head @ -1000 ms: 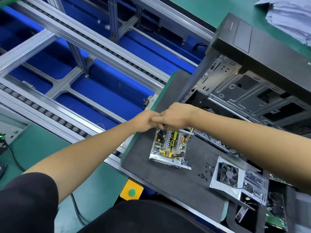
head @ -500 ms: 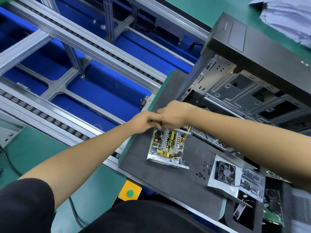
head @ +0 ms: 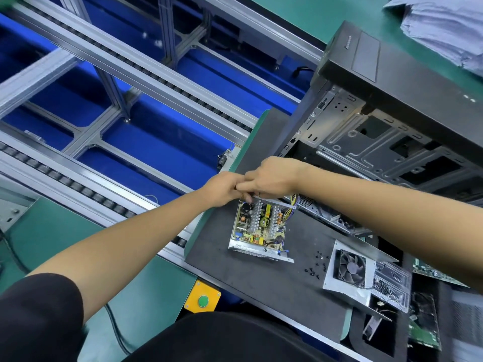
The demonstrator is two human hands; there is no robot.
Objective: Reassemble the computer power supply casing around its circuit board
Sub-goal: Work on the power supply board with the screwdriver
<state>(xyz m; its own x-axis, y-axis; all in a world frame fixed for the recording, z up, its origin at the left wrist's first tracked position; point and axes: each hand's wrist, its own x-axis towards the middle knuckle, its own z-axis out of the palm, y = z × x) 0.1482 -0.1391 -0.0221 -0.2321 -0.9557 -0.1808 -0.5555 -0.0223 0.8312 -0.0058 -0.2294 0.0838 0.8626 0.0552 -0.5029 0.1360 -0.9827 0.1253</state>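
The open power supply base (head: 257,250) lies on the dark mat, its circuit board (head: 261,223) with coils and heat sinks facing up. My left hand (head: 222,188) and my right hand (head: 271,176) meet at the base's far edge, fingers closed together over the far rim by the yellow wires (head: 291,205). What the fingertips pinch is hidden. The metal cover with its black fan (head: 350,269) lies apart on the mat to the right. Several small black screws (head: 317,265) are scattered between base and cover.
An open black computer tower (head: 392,121) lies on its side behind the hands. A clear plastic tray (head: 392,286) and green boards (head: 423,333) sit at right. A conveyor frame (head: 117,82) runs at left. A yellow box with a green button (head: 202,300) is on the bench's front edge.
Both hands stay together at the far edge of the power supply base with only slight shifts. The base and cover have not moved on the mat.
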